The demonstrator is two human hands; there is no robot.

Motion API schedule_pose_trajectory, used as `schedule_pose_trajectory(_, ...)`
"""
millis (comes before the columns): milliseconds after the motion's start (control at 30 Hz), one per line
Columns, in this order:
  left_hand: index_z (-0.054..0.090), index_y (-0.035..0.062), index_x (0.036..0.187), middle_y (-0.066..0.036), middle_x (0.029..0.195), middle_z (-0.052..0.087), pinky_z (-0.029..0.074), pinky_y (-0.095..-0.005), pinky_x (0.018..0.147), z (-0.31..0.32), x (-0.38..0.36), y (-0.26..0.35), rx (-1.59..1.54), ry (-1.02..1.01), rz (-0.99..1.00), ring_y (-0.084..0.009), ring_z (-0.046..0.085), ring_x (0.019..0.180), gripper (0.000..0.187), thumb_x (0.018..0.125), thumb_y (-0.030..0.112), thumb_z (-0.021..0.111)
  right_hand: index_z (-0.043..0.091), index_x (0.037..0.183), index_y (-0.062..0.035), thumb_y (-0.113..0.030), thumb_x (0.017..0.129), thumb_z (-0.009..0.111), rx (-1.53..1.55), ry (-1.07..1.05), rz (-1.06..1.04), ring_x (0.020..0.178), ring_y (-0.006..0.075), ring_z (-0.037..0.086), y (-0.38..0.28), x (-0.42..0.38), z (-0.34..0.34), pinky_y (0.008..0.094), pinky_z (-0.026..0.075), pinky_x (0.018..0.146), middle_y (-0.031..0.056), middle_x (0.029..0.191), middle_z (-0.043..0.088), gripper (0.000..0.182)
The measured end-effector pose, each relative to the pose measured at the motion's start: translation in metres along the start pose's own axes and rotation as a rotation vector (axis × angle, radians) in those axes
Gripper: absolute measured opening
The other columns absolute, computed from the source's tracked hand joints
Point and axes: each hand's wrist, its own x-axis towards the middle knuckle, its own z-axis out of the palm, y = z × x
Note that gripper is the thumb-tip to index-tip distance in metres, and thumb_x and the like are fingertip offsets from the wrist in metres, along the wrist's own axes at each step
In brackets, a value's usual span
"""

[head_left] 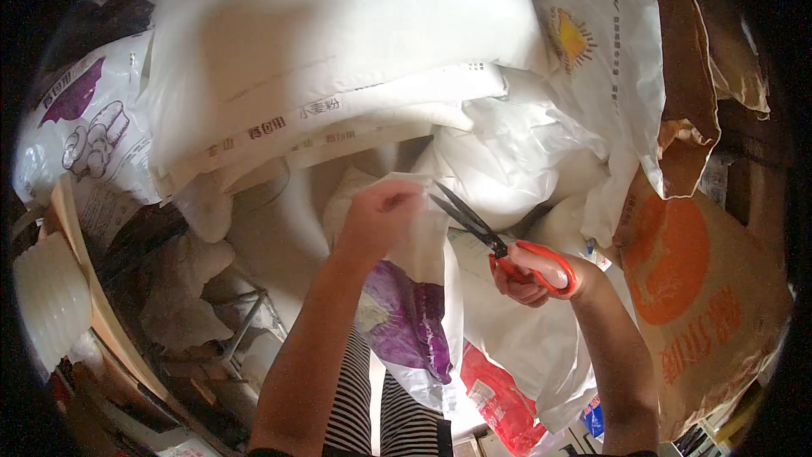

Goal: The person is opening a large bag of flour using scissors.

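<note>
My right hand [526, 286] is closed through the red handles of a pair of scissors [474, 222]. Their dark blades are slightly apart and point up and left. My left hand [382, 213], a little blurred, pinches the top edge of a white bag [452, 322] with a purple print. The bag hangs down from the hand in front of striped trouser legs. The scissor tips lie just right of the left hand, close to the bag's upper edge.
Large full white sacks [338, 25] with printed lettering are stacked ahead. On the right stands a brown paper sack [677, 313] with an orange print. A red package [503, 406] lies below the right hand. Stacked white plastic containers [52, 296] stand at the left.
</note>
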Motion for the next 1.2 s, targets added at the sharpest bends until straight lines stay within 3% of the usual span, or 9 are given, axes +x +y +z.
schedule_pose_trajectory(167,0.065,-0.0007,0.095,-0.005,0.086,0.065,0.048,-0.0252,0.073,0.003,0.000,0.006,0.129,0.009,0.079,-0.0103,0.059,0.079,0.014,0.083,0.008,0.065,0.054,0.079,-0.0036,-0.058,0.091,0.047,-0.026,0.052,0.091,0.042,0.0023,0.029,-0.008,-0.011,-0.009,0.0204,0.021,0.039,-0.0085,0.051,0.033,0.056)
schedule_pose_trajectory(400,0.065,-0.0016,0.097,-0.007,0.088,0.066,0.048,-0.0243,0.074,0.003,0.002,0.001,0.097,-0.001,0.083,-0.0113,0.060,0.080,0.017,0.084,0.009,0.064,0.056,0.081,-0.0026,-0.055,0.091,0.047,-0.029,0.022,0.131,0.043,0.0020,0.029,-0.017,-0.008,-0.014,0.0203,0.020,0.039,-0.0087,0.053,0.034,0.055)
schedule_pose_trajectory(467,0.065,-0.0018,0.099,-0.006,0.088,0.066,0.048,-0.0240,0.075,0.002,0.001,0.002,0.063,-0.007,0.101,-0.0111,0.060,0.081,0.018,0.085,0.010,0.064,0.057,0.081,-0.0020,-0.055,0.092,0.048,-0.045,-0.006,0.104,0.043,0.0023,0.029,-0.020,-0.002,-0.016,0.0204,0.021,0.039,-0.0082,0.054,0.035,0.054)
schedule_pose_trajectory(567,0.065,-0.0023,0.101,-0.005,0.089,0.065,0.047,-0.0239,0.076,0.001,-0.001,0.009,-0.068,-0.006,-0.033,-0.0105,0.059,0.082,0.020,0.085,0.010,0.064,0.059,0.084,0.0009,-0.055,0.092,0.047,-0.083,-0.019,0.071,0.044,0.0024,0.029,-0.020,0.005,-0.018,0.0195,0.021,0.039,-0.0068,0.055,0.034,0.058)
schedule_pose_trajectory(933,0.064,-0.0024,0.102,-0.005,0.091,0.065,0.047,-0.0242,0.076,-0.002,0.000,0.007,0.000,-0.006,-0.057,-0.0101,0.058,0.083,0.021,0.084,0.009,0.064,0.058,0.088,0.0076,-0.053,0.094,0.043,-0.115,0.034,-0.066,0.046,0.0045,0.031,-0.007,0.020,-0.004,0.0208,0.025,0.041,-0.0045,0.055,0.036,0.063)
schedule_pose_trajectory(1200,0.064,-0.0027,0.103,-0.007,0.092,0.065,0.047,-0.0257,0.076,-0.002,0.001,0.004,0.074,0.002,-0.054,-0.0124,0.059,0.084,0.026,0.084,0.014,0.066,0.058,0.086,0.0074,-0.051,0.095,0.044,-0.215,0.211,-0.148,0.046,0.0069,0.034,0.009,0.032,0.021,0.0237,0.028,0.043,-0.0027,0.052,0.036,0.060)
